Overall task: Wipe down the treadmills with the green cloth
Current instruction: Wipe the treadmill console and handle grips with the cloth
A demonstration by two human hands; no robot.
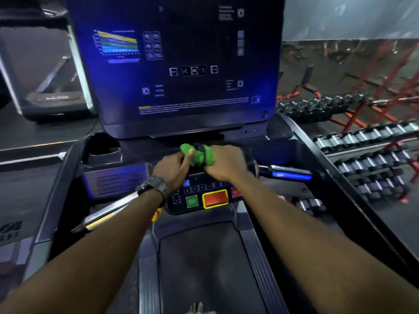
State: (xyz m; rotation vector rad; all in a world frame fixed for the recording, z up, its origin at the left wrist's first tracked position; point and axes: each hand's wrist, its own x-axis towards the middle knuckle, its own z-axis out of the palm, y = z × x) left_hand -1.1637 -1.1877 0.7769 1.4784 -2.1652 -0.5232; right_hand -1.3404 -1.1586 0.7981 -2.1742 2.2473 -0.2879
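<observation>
Gripping the bunched green cloth (197, 155), both hands (174, 168) (224, 162) closed (cup holder (102, 152) dark inside).

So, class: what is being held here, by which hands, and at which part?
The green cloth, bunched, is held by both hands: left hand at its left end, right hand at its right side.

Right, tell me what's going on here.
A person stands on a treadmill, both hands bunching a green cloth just below the console screen. The left hand, wearing a wristwatch, and the right hand grip it together above the button panel. Dumbbell racks stand to the right.
</observation>
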